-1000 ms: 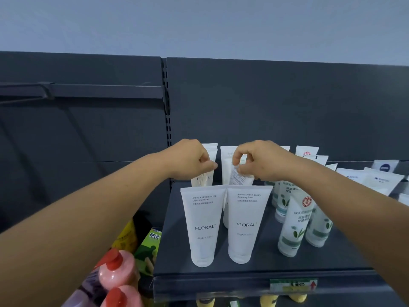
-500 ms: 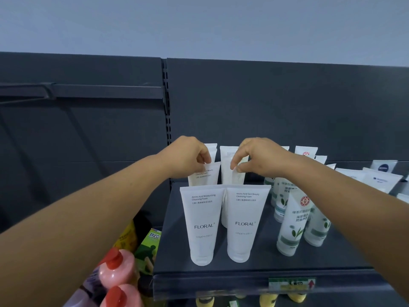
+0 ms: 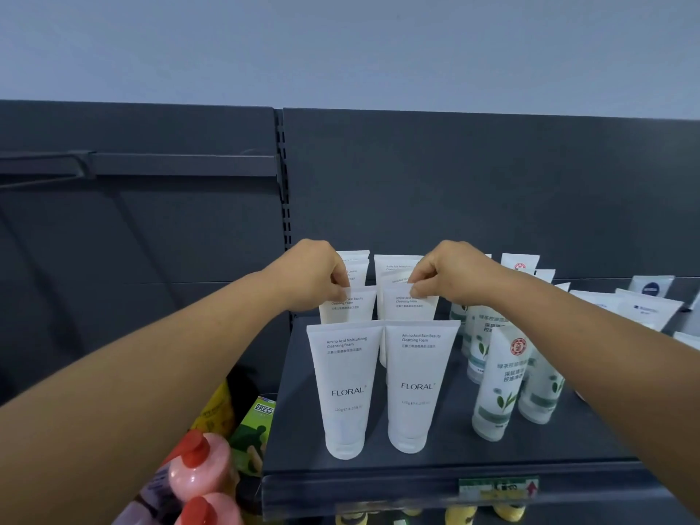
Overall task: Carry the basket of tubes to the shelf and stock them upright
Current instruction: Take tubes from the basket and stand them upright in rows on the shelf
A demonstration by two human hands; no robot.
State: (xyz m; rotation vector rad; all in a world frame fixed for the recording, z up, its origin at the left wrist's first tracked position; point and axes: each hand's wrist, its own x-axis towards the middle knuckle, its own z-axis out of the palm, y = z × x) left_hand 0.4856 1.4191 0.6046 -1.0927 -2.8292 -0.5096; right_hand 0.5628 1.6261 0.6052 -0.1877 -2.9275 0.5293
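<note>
Both hands work at the second row of white tubes on the dark shelf (image 3: 435, 454). Left hand (image 3: 310, 276), fingers curled, pinches the top edge of the left tube (image 3: 350, 306). Right hand (image 3: 449, 274) likewise pinches the top of the right tube (image 3: 407, 306). Both tubes stand upright, cap down, just behind the two front tubes (image 3: 382, 388). Green-label tubes (image 3: 500, 384) stand at 3 o'clock of these. Pink bottles (image 3: 197, 475) sit at 7 o'clock, below the shelf.
</note>
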